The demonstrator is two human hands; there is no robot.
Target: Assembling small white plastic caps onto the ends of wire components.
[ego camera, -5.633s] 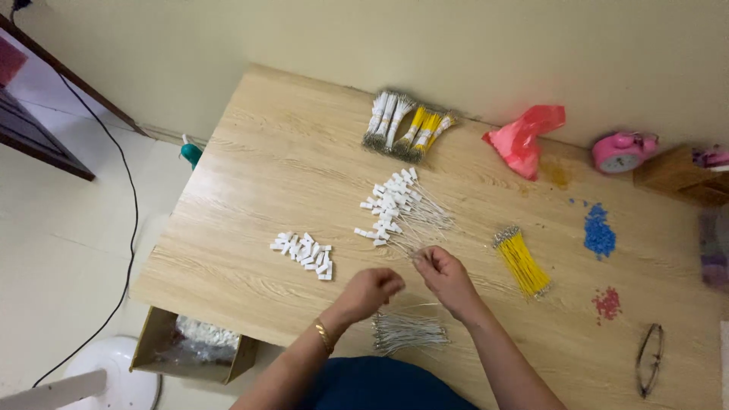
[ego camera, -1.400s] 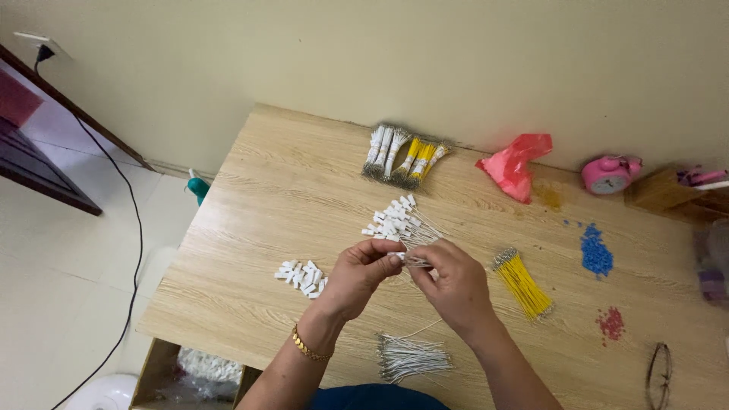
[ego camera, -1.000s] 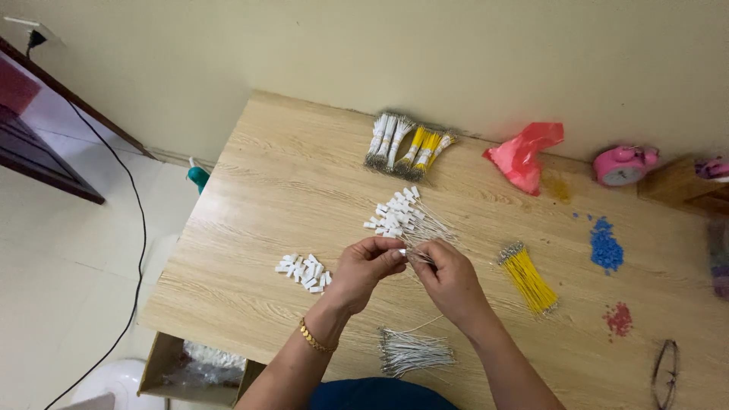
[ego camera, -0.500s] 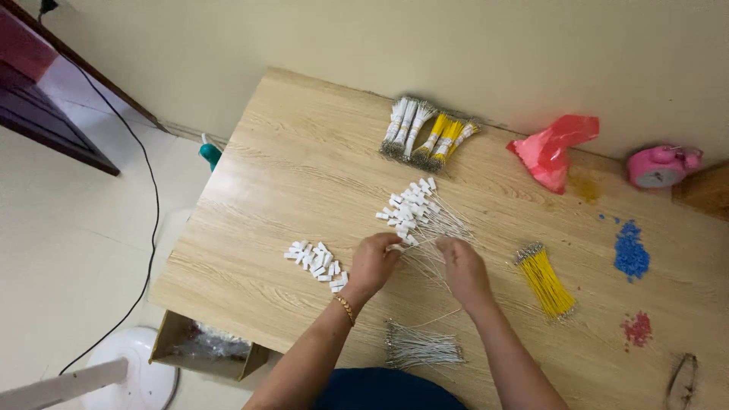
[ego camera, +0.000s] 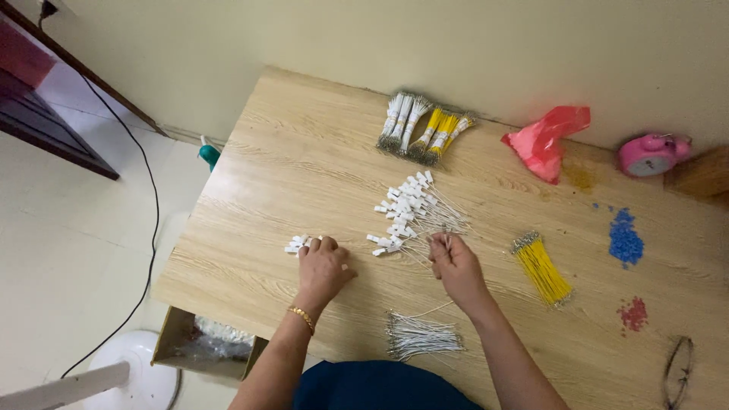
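While the left hand (ego camera: 323, 267) lay palm-down over the small heap of white connector housings (ego camera: 298, 244), its grip loosely curled on them as if to pick one out, the right hand (ego camera: 456, 266) pinched thin white wires at the near edge of the loose pile of terminated white leads (ego camera: 414, 212). A bare bundle of white wires (ego camera: 421, 335) lay close to the body, within easy reach. Farther off on the tabletop (ego camera: 266, 152) sat a yellow wire bundle (ego camera: 541, 269) and tied white and yellow bundles (ego camera: 421, 130), sorted apart by kind.

Left hand (ego camera: 323, 266) lies palm-down with fingers curled; right hand (ego camera: 453, 262) pinches, fingertips together.
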